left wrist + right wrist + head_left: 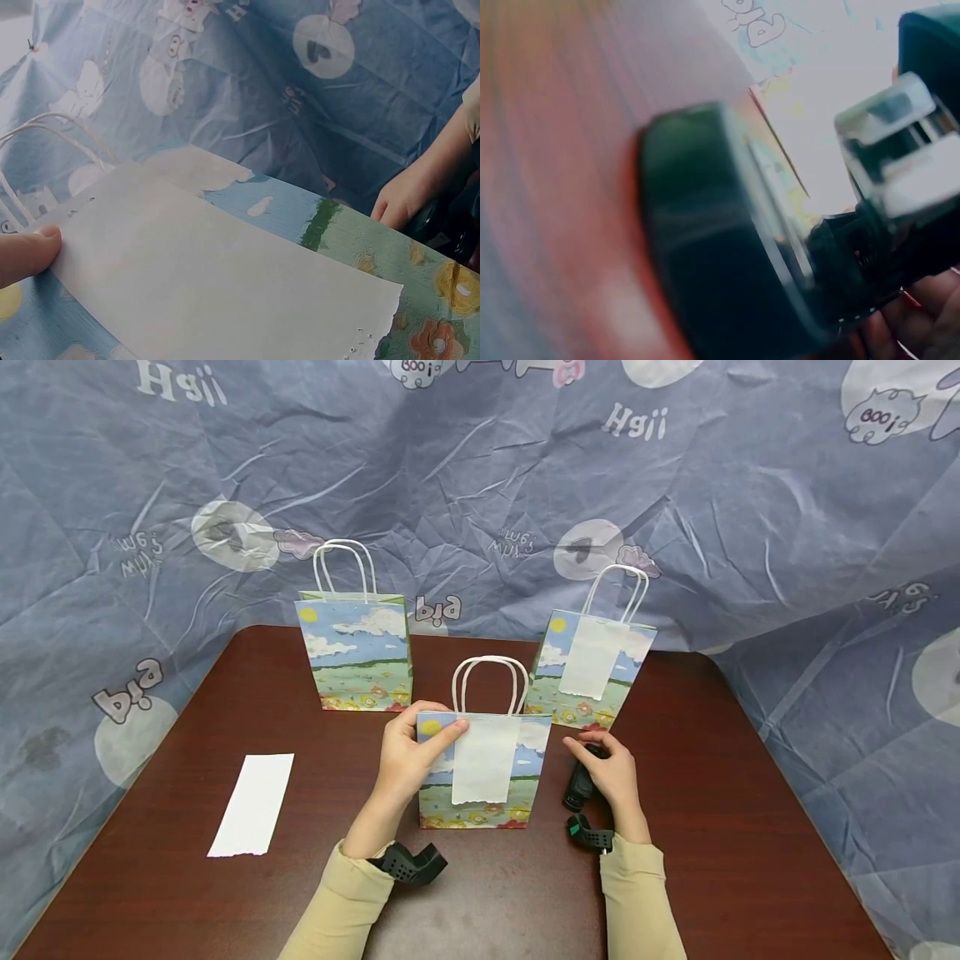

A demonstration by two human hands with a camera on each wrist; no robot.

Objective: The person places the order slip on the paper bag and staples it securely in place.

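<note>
My left hand [408, 747] pinches the top left edge of the front paper bag [435, 777], thumb in front by a white paper slip [483, 760] on the bag's face. The slip's lower edge is torn; small staple-like marks show near its corners in the left wrist view, where my thumb [30, 251] presses beside it. Just right of this bag, my right hand [615, 777] grips a black stapler [579, 787], which lies partly hidden under the palm. In the right wrist view the stapler [697, 232] is large and blurred, with fingers at the lower right.
Behind stand two matching bags: the back left bag [356, 652] has a bare picture front, while the back right one [547, 664] carries a white slip [595, 656]. Another loose slip [253, 806] lies on the brown table [150, 877] at left. A blue-grey cloth [465, 468] hangs behind.
</note>
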